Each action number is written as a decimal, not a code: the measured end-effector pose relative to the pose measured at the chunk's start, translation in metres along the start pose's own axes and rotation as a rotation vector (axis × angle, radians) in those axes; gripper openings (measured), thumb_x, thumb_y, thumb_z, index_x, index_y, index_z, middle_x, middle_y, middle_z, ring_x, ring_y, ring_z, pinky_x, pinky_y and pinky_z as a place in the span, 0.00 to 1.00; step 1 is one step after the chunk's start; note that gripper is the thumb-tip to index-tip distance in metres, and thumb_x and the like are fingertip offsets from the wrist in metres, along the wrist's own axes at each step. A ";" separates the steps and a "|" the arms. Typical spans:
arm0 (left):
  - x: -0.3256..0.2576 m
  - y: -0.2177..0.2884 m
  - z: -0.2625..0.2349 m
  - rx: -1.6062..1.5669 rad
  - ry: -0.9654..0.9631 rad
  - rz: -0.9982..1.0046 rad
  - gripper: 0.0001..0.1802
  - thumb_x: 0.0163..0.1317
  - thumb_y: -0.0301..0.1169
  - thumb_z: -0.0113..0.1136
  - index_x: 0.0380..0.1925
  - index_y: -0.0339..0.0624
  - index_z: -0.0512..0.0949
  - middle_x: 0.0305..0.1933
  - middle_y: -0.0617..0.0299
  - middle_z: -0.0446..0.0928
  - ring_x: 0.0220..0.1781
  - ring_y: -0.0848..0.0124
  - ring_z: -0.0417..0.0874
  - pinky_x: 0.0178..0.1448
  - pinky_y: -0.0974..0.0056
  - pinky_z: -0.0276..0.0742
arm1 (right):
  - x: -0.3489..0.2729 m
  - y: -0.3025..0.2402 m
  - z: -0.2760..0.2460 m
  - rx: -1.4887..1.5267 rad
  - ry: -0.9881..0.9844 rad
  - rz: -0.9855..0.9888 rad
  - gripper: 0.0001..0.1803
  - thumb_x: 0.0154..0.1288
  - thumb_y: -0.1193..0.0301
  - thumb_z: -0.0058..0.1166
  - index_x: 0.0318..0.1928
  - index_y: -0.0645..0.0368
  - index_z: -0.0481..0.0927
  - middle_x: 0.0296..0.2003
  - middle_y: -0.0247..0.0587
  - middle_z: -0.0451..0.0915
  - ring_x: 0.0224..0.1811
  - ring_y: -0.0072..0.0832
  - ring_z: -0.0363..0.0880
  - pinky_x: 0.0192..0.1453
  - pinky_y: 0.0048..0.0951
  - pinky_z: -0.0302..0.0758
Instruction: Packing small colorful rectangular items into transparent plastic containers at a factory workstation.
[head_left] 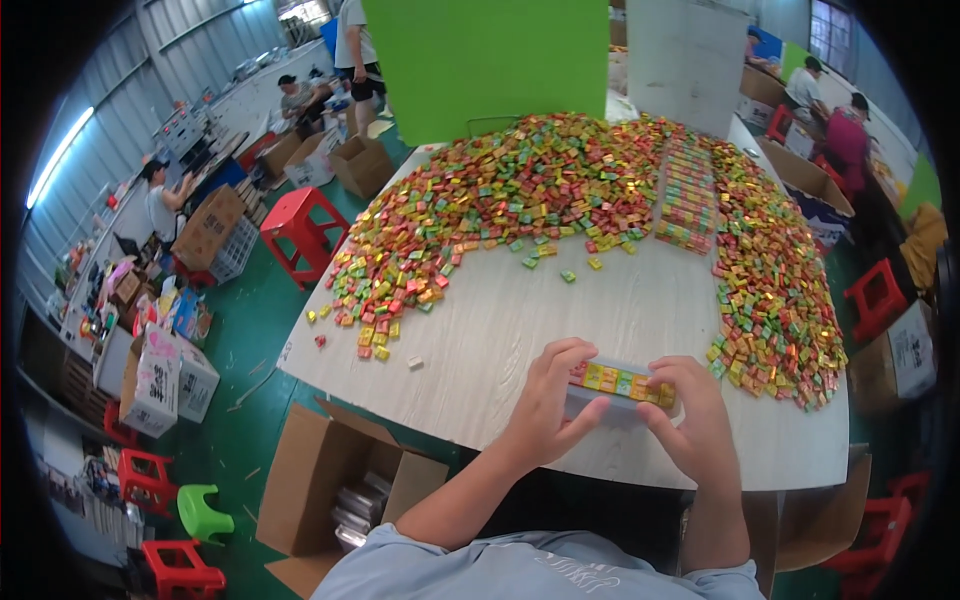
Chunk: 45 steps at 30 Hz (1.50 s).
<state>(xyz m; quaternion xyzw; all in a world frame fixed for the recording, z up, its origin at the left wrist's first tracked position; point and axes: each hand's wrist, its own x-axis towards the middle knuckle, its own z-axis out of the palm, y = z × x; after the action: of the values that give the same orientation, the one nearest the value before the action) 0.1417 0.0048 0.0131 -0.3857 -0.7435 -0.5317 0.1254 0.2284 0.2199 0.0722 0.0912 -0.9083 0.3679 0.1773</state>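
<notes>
Near the front edge of the table, my left hand (pixel 546 408) and my right hand (pixel 697 418) grip a small translucent plastic box (pixel 622 412) from its two sides. Fingers curl over its far side, and both thumbs lie along the near side. A row of small foil-wrapped sweets (pixel 610 379) in red, yellow and green shows along the box's top. Beyond my hands spreads a big heap of the same sweets (pixel 560 170). Neat rows of sweets fill a long block (pixel 685 200) at the heap's right part; whether a clear case encloses it I cannot tell.
Below the table's left front edge stands an open cardboard box (pixel 310 480) holding clear plastic packs (pixel 362 505). Another open carton (pixel 825 515) is at the lower right. A green panel (pixel 490 70) rises behind the heap. Red stools (pixel 300 230) and several people surround the table farther off.
</notes>
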 end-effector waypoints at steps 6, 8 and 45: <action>0.001 -0.005 0.002 -0.012 0.003 -0.024 0.32 0.64 0.30 0.69 0.65 0.35 0.69 0.65 0.42 0.71 0.67 0.47 0.74 0.71 0.50 0.72 | 0.007 0.000 -0.005 -0.046 0.001 -0.015 0.15 0.65 0.67 0.69 0.48 0.58 0.81 0.53 0.48 0.83 0.58 0.47 0.81 0.64 0.42 0.73; 0.002 -0.004 0.002 -0.018 -0.007 -0.010 0.32 0.64 0.30 0.69 0.65 0.35 0.69 0.65 0.42 0.70 0.67 0.48 0.74 0.71 0.51 0.72 | 0.009 0.001 -0.008 -0.080 -0.016 0.000 0.15 0.66 0.66 0.68 0.47 0.58 0.81 0.52 0.46 0.84 0.56 0.46 0.82 0.63 0.43 0.74; -0.040 -0.036 0.014 -0.153 0.026 -0.211 0.50 0.71 0.42 0.66 0.79 0.34 0.45 0.73 0.42 0.64 0.74 0.52 0.68 0.80 0.48 0.59 | 0.209 0.291 -0.031 -0.696 0.051 -0.216 0.19 0.74 0.64 0.57 0.60 0.57 0.80 0.51 0.51 0.78 0.55 0.50 0.80 0.61 0.48 0.78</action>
<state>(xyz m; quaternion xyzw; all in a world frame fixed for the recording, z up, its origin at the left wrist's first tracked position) 0.1464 -0.0056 -0.0412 -0.3067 -0.7355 -0.6022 0.0485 -0.0427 0.4416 -0.0110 0.1115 -0.9595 0.0179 0.2581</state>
